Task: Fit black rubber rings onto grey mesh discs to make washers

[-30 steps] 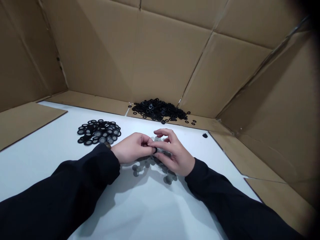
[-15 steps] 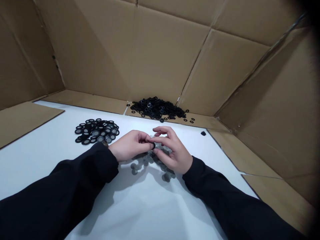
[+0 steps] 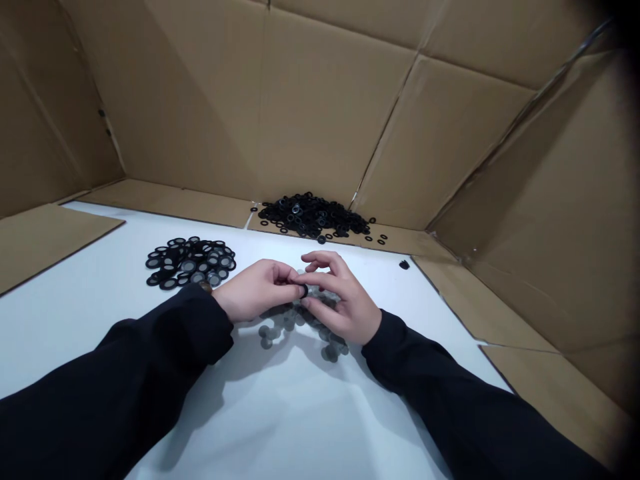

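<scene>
There's the black ring [image 3: 305,291], standing edge-on at frame centre, pinched narrow by the left hand [image 3: 255,290], fingertips tight on it! The right hand [image 3: 343,299] is right against it, grip unclear, above scattered mesh discs [image 3: 266,337].

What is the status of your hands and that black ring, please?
Left hand, right hand both on small black ring. Loose mesh discs lying beneath hands.

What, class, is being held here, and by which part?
A small black ring, pinched at its rim between the fingertips of the left hand and right hand.
</scene>
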The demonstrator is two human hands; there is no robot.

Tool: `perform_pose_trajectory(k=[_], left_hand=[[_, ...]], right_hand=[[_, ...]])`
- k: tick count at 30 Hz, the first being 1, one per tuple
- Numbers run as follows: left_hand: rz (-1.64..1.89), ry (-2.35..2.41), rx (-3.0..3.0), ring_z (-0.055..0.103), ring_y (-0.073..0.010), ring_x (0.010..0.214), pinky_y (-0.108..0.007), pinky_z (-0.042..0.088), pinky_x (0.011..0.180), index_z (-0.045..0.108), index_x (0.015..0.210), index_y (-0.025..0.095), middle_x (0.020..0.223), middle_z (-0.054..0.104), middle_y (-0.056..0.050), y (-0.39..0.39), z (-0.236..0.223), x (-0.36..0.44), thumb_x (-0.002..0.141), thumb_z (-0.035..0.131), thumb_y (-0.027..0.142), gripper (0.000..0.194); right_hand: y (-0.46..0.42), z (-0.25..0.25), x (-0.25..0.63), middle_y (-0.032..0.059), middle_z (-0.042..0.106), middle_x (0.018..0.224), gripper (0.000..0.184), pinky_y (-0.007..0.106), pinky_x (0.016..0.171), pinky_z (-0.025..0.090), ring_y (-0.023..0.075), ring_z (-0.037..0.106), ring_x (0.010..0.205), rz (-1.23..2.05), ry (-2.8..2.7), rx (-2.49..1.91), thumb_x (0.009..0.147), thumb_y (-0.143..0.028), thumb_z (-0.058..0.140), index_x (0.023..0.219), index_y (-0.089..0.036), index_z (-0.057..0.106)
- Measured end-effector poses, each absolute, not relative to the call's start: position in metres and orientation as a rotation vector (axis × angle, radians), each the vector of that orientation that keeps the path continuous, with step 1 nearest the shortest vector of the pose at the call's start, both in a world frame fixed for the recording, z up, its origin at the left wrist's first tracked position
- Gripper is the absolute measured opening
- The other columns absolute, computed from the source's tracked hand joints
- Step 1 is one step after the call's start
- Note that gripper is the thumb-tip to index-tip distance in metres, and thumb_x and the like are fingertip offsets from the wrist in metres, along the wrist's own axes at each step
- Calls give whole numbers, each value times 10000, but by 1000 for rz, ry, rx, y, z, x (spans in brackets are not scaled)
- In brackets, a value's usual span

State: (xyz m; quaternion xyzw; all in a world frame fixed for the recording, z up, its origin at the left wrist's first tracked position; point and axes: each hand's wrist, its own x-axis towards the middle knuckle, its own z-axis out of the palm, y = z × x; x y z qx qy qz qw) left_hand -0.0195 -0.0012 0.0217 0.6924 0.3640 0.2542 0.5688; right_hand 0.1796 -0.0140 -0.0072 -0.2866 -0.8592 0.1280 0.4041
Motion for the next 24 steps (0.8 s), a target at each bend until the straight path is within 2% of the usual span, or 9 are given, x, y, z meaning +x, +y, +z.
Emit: perform_pose_trajectory(k=[4, 8, 10, 14, 16, 18, 21, 24], left_hand=[[588, 823, 1660, 459, -103, 564, -227, 354, 529, 630, 774, 152, 649, 557, 2, -1, 20, -20, 798, 597, 310, 162], [631, 891, 1685, 506, -116, 570, -232, 390, 537, 634, 810, 153, 674, 598, -6, 1, 19, -20, 795, 604, 367, 216], [751, 1001, 1760, 539, -130, 605, -236, 412, 566, 643, 833, 163, 703, 627, -7, 5, 18, -23, 795, 604, 397, 240], [983, 1366, 1959, 618, -206, 858, -285, 448, 770, 694, 938, 200, 931, 715, -53, 21, 17, -38, 826, 555, 389, 260], [1013, 1548, 2073, 611, -243, 952, -317, 427, 850, 696, 925, 204, 1005, 712, -78, 29, 17, -48, 847, 505, 353, 255], [963, 1698, 2199, 601, -278, 975, -350, 419, 846, 690, 906, 199, 1030, 703, -110, 35, 18, -59, 856, 456, 318, 267], [791, 1928, 2289, 599, -290, 837, -366, 417, 726, 669, 896, 198, 916, 699, -130, 40, 18, -71, 815, 478, 282, 224], [616, 2078, 2276, 563, -264, 691, -359, 383, 640, 636, 772, 213, 773, 663, -111, 43, 18, -79, 771, 531, 278, 123]], right_hand=[[-16, -8, 179, 111, 422, 1336, 441, 474, 995, 466, 237, 496, 1164, 401, -2214, -700, 820, -143, 586, 1244, -261, 573], [-16, -8, 177, 134, 467, 1307, 563, 440, 924, 498, 264, 472, 1211, 328, -2190, -766, 784, -228, 656, 1324, -237, 495], [-9, -11, 181, 129, 513, 1262, 507, 406, 860, 513, 252, 503, 1166, 241, -2129, -837, 806, -236, 628, 1299, -229, 509], [20, -27, 205, 116, 571, 1157, 350, 376, 779, 515, 226, 562, 1009, 61, -1979, -1098, 844, -247, 568, 1191, -200, 575], [38, -38, 221, 118, 590, 1108, 293, 416, 855, 495, 229, 569, 972, -32, -1917, -1272, 863, -258, 535, 1135, -177, 608], [53, -47, 235, 134, 597, 1068, 306, 455, 907, 470, 242, 569, 938, -70, -1920, -1389, 867, -274, 519, 1123, -147, 630], [66, -57, 245, 151, 588, 1053, 379, 515, 976, 412, 287, 536, 1022, -75, -1950, -1440, 874, -295, 501, 1194, -136, 629], [70, -59, 245, 143, 574, 1098, 394, 510, 991, 395, 292, 510, 1062, -58, -2004, -1459, 881, -323, 500, 1225, -186, 634]])
